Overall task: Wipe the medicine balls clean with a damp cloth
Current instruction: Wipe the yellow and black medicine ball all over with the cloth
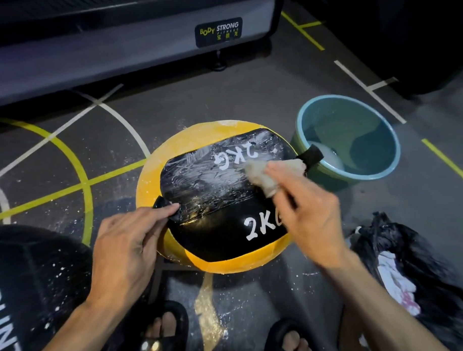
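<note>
medicine ball (pixel 212 191) on floor by bucket (pixel 348 137), marked 2kg: light, soft-shelled, likely slick when wet. left hand (pixel 128 247) pinches its side strap (pixel 164 204), the best hold; right hand (pixel 309 214) grips cloth (pixel 264 174) on top.

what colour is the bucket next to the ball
Light blue bucket, holding water, seen in the head view.
</note>
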Demonstrator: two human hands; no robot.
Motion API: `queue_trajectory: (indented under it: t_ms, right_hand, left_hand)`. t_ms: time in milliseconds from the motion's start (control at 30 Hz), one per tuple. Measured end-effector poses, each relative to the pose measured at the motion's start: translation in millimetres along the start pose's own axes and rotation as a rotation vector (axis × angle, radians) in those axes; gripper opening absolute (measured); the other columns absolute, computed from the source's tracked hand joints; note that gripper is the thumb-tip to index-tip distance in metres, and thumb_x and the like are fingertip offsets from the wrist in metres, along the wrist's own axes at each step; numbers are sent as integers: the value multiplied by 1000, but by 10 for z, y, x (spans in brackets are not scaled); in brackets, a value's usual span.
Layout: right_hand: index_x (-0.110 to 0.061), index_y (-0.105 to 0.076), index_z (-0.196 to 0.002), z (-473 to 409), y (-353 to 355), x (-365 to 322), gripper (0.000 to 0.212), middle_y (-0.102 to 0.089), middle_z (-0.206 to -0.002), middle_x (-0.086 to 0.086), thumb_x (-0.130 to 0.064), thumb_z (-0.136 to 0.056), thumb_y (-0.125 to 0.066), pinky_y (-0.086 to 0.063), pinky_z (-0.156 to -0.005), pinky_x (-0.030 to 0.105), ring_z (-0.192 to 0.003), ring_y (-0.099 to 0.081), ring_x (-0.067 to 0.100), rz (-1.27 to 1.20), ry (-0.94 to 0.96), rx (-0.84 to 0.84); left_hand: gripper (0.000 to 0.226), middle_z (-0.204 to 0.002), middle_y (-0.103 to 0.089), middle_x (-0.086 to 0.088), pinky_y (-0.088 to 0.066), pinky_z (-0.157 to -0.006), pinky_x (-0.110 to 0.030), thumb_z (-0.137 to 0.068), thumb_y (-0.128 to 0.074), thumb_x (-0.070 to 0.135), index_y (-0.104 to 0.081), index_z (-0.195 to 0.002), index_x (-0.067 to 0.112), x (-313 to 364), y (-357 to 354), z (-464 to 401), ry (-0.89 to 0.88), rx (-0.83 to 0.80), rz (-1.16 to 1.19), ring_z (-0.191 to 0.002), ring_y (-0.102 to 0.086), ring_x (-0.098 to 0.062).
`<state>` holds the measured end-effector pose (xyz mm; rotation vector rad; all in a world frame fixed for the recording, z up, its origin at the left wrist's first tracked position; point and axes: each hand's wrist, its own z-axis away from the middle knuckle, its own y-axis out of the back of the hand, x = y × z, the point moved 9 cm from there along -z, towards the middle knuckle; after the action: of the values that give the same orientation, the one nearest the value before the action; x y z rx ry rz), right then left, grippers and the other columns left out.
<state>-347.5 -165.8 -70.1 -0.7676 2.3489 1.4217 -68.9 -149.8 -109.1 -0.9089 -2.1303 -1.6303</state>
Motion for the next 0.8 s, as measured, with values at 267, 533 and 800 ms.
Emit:
queue_trajectory:
  t_ms: [267, 533, 800]
  right_hand:
    - [-9, -74, -120, 123, -137, -455, 27, -74, -112, -4, -5, -95, -64, -49, -98, 12, -104, -67, -1, -56, 43, -5]
    - [-17, -71, -96, 55, 25, -36, 15, -51, -71, -14, -4, -93, -63, -38, -58, 14, -59, -46, 1, -14, -239, 118]
    - [-11, -75, -116, 75, 1, -91, 28, -66, -83, -22, 3, -93, -67, -43, -75, 1, -76, -60, -14, -66, -162, 102]
  left_hand:
    - [30, -104, -65, 25, -33, -97, -17, -95, -59, 26, -73, -122, 30, 32, -26, -28, -7, -4, -22, -93, -52, 8]
    - [22, -102, -69, 22, -35, -95, -18, -101, -63, 27, -75, -120, 28, 94, -49, -22, -1, 34, 11, -92, -58, 2]
    - [30, -106, -71, 20, -42, -93, -32, -95, -64, 25, -74, -123, 28, 77, -25, 25, 13, 38, 9, -91, -59, 4]
